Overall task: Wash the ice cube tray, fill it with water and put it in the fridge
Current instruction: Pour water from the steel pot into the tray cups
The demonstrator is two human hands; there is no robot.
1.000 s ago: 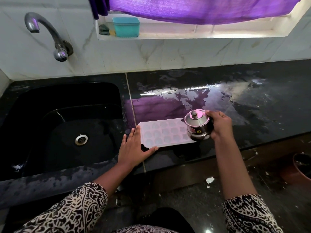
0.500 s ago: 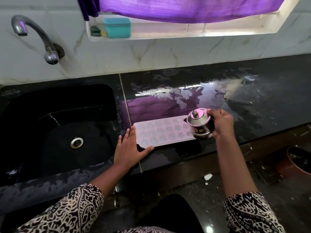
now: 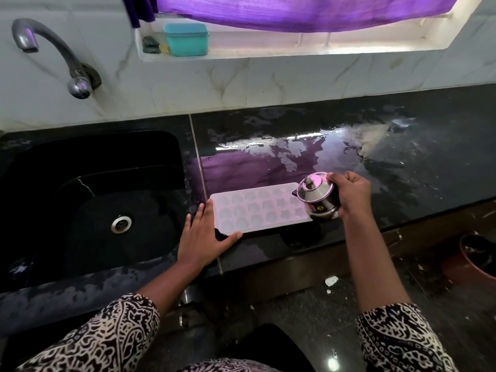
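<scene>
The black stone counter (image 3: 402, 146) spreads wet and glossy beyond both hands, and the dark sink (image 3: 94, 210) lies just outside the left hand (image 3: 204, 237). Between the two hands the ice cube tray (image 3: 255, 208) lies flat near the counter's front edge, cells facing up. The left hand rests open, with its fingers straight along the tray's end and its thumb at the front corner, steadying it. The right hand (image 3: 353, 194) has its fingers curled round a small lidded steel pot (image 3: 318, 197), held over the tray's end nearest that hand, with the short spout (image 3: 294, 193) pointing toward the left hand. This looks like the filling step. Tipped too fast, the pot could flood the shallow cells. The tray may skate on the wet stone under so light a press. The lid might slide off as the pot tilts, and a brimming tray would likely slosh when lifted.
</scene>
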